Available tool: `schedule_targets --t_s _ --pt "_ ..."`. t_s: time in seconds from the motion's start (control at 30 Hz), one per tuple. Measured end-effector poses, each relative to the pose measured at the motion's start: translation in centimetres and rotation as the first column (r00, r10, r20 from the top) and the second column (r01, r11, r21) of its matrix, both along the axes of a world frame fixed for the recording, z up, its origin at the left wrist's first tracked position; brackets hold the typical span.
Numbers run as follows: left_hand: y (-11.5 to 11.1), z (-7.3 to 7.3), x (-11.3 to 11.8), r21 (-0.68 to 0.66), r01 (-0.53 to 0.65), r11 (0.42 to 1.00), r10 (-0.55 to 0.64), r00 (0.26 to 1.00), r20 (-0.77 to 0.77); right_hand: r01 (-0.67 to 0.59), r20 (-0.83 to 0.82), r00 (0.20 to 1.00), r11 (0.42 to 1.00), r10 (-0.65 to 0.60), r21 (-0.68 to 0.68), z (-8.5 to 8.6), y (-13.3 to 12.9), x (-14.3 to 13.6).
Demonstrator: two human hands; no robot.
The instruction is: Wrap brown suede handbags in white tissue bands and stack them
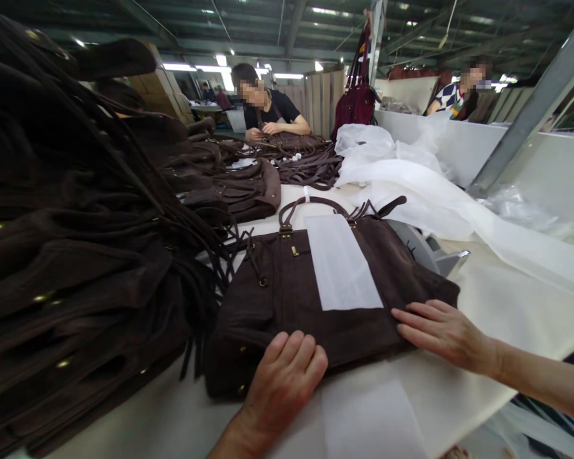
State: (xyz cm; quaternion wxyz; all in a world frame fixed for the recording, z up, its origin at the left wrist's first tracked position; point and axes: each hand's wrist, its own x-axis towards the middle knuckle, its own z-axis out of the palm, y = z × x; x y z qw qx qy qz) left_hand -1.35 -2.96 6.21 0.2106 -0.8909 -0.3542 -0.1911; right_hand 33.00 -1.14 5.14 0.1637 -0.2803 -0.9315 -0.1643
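Note:
A dark brown handbag [358,331] lies flat on the white table in front of me, its handles pointing away. Across its front rests a white sheet of paper [345,264], and a brass zip pull shows left of it. My left hand [287,373] is closed, its fingers curled over the bag's near edge at the lower left. My right hand [442,335] is open, fingers stretched out and resting on the bag's lower right part. Another white sheet [370,417] lies on the table just below the bag.
A tall pile of brown bags [76,306] fills the left side, straps hanging down. Clear plastic wrapping [411,178] covers the far right. A grey tape dispenser [423,248] sits behind the bag. A co-worker [275,108] handles a bag across the table.

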Motion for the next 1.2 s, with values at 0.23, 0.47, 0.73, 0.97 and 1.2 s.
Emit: schedule_targets --t_s 0.23,0.47,0.73,0.97,1.2 --pt "-1.7 -1.5 -2.4 -0.031 0.0 1.0 0.001 0.999 0.038 0.024 0.042 0.999 0.993 -0.02 -0.116 -1.0 -1.8 1.7" --pt "-2.8 -2.5 -4.0 -0.158 -0.019 0.987 0.044 0.987 0.152 0.019 0.002 1.0 0.986 -0.018 -0.167 0.1 -3.2 1.2" --pt "-2.2 2.5 -1.0 -0.174 -0.084 0.981 0.073 0.995 -0.068 0.078 0.02 0.997 0.985 -0.076 -0.157 -0.7 -4.3 0.2" --pt "1.7 2.6 7.4 -0.41 0.263 0.873 -0.289 0.957 0.0 0.135 -0.039 0.989 0.986 -0.139 -0.1 -0.9 -4.3 -1.1" --pt "2.7 -1.0 6.9 -0.549 0.314 0.775 -0.356 0.934 0.032 0.055 0.141 0.99 0.95 -0.012 -0.308 5.3 -1.6 1.6"
